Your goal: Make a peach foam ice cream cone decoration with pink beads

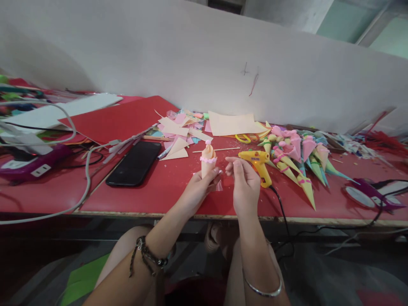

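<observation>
From where I stand, the left hand (201, 187) is closed around the lower part of a paper cone (207, 169), its long axis nearly upright and its pink-trimmed top rising clear above that grip. The right hand (245, 180) hangs just to the cone's right, not touching it, fingers loosely curled; whether they pinch anything small, I can't tell. Just beyond that hand lies a glue gun (264, 166).

Open red tabletop (161, 185) lies between the phone (134, 165) and left hand (200, 187); a yellow glue gun (261, 160) stands between the right hand (246, 182) and piled cones (292, 149).
</observation>
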Tool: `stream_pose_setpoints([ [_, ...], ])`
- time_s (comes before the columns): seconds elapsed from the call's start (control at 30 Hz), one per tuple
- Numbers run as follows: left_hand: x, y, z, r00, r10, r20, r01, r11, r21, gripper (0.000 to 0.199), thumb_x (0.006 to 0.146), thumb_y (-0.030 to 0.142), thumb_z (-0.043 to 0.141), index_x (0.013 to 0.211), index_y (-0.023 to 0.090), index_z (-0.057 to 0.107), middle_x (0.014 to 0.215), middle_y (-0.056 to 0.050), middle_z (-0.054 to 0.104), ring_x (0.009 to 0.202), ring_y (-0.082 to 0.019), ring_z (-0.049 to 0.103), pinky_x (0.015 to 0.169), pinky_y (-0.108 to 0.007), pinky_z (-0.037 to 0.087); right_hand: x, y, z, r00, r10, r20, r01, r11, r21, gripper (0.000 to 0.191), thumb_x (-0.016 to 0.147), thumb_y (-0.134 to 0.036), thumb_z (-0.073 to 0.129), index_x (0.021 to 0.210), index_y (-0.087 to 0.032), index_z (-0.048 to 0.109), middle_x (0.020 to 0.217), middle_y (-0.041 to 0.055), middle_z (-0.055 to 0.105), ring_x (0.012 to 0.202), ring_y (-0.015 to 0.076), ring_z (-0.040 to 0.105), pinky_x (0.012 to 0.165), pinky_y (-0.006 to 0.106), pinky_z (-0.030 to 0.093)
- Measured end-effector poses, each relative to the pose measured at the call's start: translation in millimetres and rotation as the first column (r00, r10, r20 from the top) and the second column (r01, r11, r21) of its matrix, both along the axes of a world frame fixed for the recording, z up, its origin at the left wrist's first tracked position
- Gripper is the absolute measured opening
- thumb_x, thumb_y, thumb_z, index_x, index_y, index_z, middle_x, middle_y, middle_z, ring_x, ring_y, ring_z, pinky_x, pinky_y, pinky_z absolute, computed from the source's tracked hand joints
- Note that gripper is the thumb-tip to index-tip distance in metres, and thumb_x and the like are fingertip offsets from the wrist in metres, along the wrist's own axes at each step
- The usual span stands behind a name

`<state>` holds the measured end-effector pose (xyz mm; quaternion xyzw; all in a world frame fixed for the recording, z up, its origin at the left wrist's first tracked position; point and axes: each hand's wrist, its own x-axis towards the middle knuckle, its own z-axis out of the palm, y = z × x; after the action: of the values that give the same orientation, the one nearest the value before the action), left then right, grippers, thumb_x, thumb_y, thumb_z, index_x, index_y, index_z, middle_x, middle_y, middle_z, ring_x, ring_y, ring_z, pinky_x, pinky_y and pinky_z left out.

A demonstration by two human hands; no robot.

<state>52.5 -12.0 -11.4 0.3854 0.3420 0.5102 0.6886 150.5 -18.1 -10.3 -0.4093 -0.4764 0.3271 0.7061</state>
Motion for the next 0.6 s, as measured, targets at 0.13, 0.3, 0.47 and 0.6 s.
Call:
stream_pose_setpoints([
  [0.13,-0.2,0.9,-1.3,1.0,0.007,-0.004,-0.007,1.0,-0.011,0.037,0.061,0.041,0.069,0.057,0.015,0.044,0.048,0.008,0.034,0.042,-0.003,0.022,0.041,-0.02,0.013,0.1,-1.3,2.2,0.998,-0.021,0.061,0.022,1.0,-0.022,0.015,0.077,-0.026,0.054,0.085,-0.02,0.065,0.08,0.0003,0.064,0.068,0.0096,0.058,0.063,0.023,0.048],
  [0.3,-0.7,1.3,-1.2,1.0,-0.007,-0.004,0.007,1.0,-0.008,0.038,0.06,0.042,0.069,0.057,0.015,0.042,0.048,0.007,0.036,0.041,-0.002,0.022,0.041,-0.02,0.013,-0.4,-1.5,2.8,0.998,-0.03,0.048,0.031,0.999,-0.013,0.019,0.081,-0.025,0.049,0.09,-0.019,0.064,0.074,-0.0004,0.064,0.066,0.0087,0.058,0.064,0.023,0.048],
  [0.47,-0.7,1.1,-1.2,1.0,-0.017,0.001,0.017,1.0,-0.018,0.035,0.06,0.042,0.07,0.062,0.014,0.048,0.049,0.008,0.036,0.041,-0.002,0.023,0.042,-0.019,0.013,-2.1,-0.3,0.9,1.0,-0.016,-0.009,0.016,0.999,-0.035,0.014,0.075,-0.026,0.058,0.086,-0.018,0.06,0.079,0.0014,0.064,0.073,0.0117,0.061,0.067,0.026,0.049],
  [0.6,0.9,0.0,-2.8,1.0,-0.014,0.009,0.014,1.0,-0.01,0.037,0.06,0.041,0.07,0.059,0.014,0.045,0.048,0.008,0.035,0.042,-0.003,0.024,0.042,-0.019,0.015,-2.4,0.2,0.3,1.0,-0.016,-0.016,0.015,0.999,-0.035,0.011,0.073,-0.026,0.06,0.081,-0.018,0.06,0.077,0.0014,0.064,0.071,0.0121,0.061,0.066,0.026,0.05],
])
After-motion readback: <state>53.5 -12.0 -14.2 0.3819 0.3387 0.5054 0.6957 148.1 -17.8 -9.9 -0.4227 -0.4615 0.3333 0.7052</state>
